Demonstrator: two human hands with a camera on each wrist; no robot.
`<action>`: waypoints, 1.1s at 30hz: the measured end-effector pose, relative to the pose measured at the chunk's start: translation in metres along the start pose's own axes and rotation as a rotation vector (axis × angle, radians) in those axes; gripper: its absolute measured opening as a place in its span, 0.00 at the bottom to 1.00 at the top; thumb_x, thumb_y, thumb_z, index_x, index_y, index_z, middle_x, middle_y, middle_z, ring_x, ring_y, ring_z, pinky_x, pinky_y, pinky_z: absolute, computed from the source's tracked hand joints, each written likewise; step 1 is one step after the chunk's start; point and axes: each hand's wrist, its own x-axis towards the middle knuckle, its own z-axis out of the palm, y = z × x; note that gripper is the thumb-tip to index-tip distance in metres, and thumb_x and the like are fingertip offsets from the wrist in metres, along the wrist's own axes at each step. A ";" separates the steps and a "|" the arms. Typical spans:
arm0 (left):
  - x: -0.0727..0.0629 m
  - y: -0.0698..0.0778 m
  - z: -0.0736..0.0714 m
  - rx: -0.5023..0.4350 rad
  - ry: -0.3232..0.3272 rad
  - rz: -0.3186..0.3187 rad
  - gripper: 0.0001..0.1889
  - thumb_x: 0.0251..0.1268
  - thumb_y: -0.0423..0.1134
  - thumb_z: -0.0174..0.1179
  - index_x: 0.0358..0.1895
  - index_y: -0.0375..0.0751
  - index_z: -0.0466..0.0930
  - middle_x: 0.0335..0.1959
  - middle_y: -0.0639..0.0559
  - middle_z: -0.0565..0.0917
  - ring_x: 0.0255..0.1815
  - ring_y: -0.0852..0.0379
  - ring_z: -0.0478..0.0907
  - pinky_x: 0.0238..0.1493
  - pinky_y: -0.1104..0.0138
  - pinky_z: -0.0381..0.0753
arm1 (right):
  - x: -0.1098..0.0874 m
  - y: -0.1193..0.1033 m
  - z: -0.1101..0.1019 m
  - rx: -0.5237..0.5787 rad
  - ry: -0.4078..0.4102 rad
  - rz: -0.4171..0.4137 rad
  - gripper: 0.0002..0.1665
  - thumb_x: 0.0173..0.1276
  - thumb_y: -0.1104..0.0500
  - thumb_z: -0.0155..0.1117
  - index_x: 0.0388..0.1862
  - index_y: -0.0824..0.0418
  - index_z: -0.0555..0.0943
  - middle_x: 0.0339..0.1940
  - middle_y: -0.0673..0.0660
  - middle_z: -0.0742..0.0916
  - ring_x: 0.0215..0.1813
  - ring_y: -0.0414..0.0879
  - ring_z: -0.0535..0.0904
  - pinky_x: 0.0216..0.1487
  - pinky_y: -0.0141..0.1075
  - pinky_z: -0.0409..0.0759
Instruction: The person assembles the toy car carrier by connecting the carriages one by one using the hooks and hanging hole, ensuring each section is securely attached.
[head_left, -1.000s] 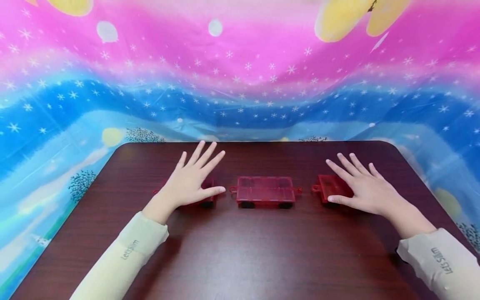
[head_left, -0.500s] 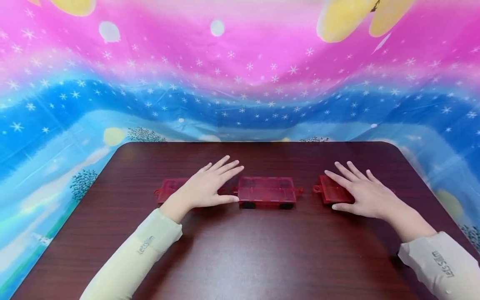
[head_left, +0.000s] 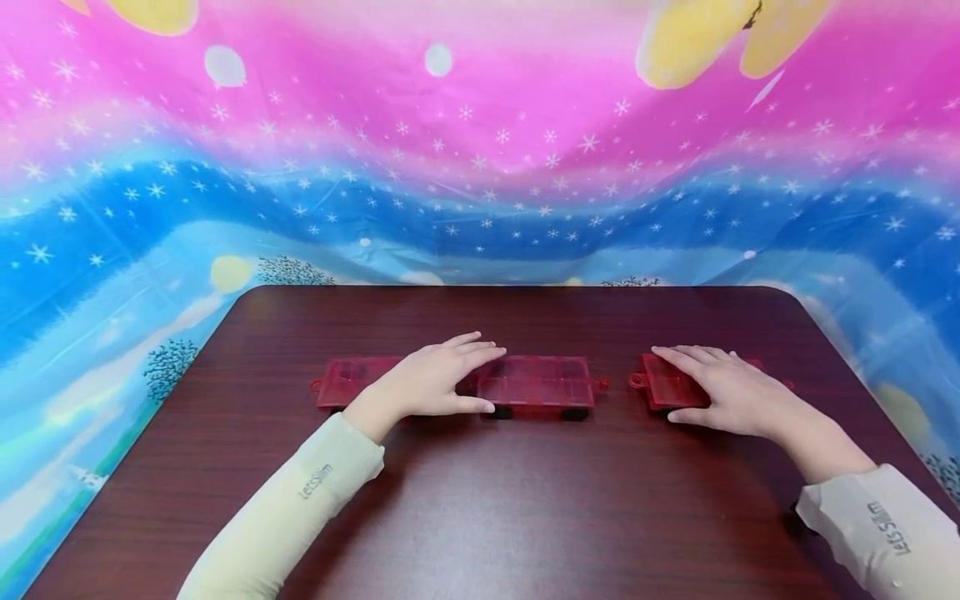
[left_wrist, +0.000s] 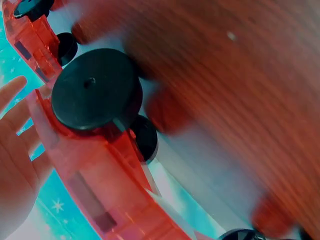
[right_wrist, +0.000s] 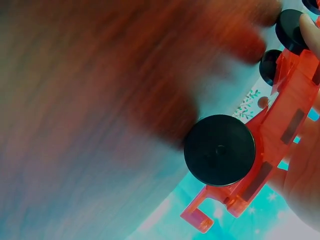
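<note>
- At the far left of the row stands a red toy car point(head_left: 352, 387) on the brown table point(head_left: 510, 508), with a small ring point(head_left: 316, 386) at its outer end.
- The left hand point(head_left: 431, 379), in a pale sleeve point(head_left: 292, 517), lies across the right end of this car and the left end of the next one. Its thumb is apart from the fingers, which are nearly straight and not clamped on anything. I cannot tell if it touches the cars.
- The middle car point(head_left: 538, 383) is red and see-through, with black wheels point(head_left: 575, 414). The hand hides its joint with the left car, so I cannot tell if they are linked.
- A gap separates the hook point(head_left: 602, 384) of the middle car from the ring of the right car point(head_left: 667, 385).
- The right hand point(head_left: 742, 398) is over this right car, thumb at the near side, fingers toward the far side. I cannot tell whether it grips the car.
- Behind the table hangs a pink and blue cloth point(head_left: 480, 150) with snowflakes.
</note>
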 end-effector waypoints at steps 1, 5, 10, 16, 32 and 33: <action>0.001 0.000 0.000 -0.002 -0.005 -0.001 0.44 0.59 0.68 0.61 0.77 0.58 0.60 0.77 0.54 0.66 0.81 0.50 0.54 0.72 0.46 0.67 | 0.000 0.000 0.000 -0.003 0.001 -0.001 0.55 0.55 0.36 0.74 0.77 0.52 0.62 0.69 0.65 0.75 0.69 0.68 0.68 0.64 0.73 0.64; 0.003 0.000 0.001 -0.013 -0.019 0.004 0.41 0.60 0.66 0.61 0.75 0.56 0.64 0.75 0.53 0.68 0.80 0.50 0.56 0.70 0.46 0.70 | 0.001 0.001 0.001 -0.025 -0.001 0.010 0.56 0.53 0.35 0.75 0.77 0.51 0.63 0.67 0.64 0.77 0.65 0.68 0.72 0.61 0.70 0.69; 0.005 -0.002 0.000 -0.030 -0.027 0.016 0.38 0.62 0.64 0.62 0.73 0.53 0.68 0.74 0.51 0.69 0.79 0.50 0.58 0.72 0.50 0.69 | 0.001 0.000 -0.001 -0.040 -0.006 0.025 0.57 0.52 0.34 0.75 0.77 0.50 0.63 0.65 0.62 0.78 0.62 0.66 0.73 0.56 0.67 0.74; 0.006 -0.002 -0.001 -0.040 -0.041 0.023 0.38 0.62 0.62 0.63 0.73 0.51 0.69 0.73 0.50 0.70 0.77 0.50 0.63 0.75 0.56 0.67 | 0.002 0.001 -0.002 -0.048 0.001 0.016 0.56 0.52 0.34 0.75 0.76 0.50 0.63 0.62 0.61 0.80 0.60 0.63 0.74 0.52 0.64 0.78; 0.010 0.002 -0.004 -0.054 -0.070 0.007 0.37 0.62 0.60 0.65 0.72 0.49 0.70 0.73 0.48 0.70 0.75 0.50 0.66 0.74 0.57 0.67 | 0.003 -0.006 -0.007 -0.050 -0.006 0.016 0.57 0.52 0.33 0.75 0.76 0.50 0.64 0.60 0.62 0.80 0.58 0.60 0.75 0.47 0.59 0.82; 0.010 0.002 -0.004 -0.057 -0.074 0.005 0.37 0.62 0.59 0.65 0.72 0.49 0.69 0.74 0.48 0.70 0.75 0.49 0.66 0.74 0.57 0.67 | 0.003 -0.007 -0.006 -0.051 -0.002 0.011 0.56 0.52 0.34 0.75 0.76 0.51 0.64 0.60 0.61 0.80 0.58 0.60 0.75 0.46 0.58 0.82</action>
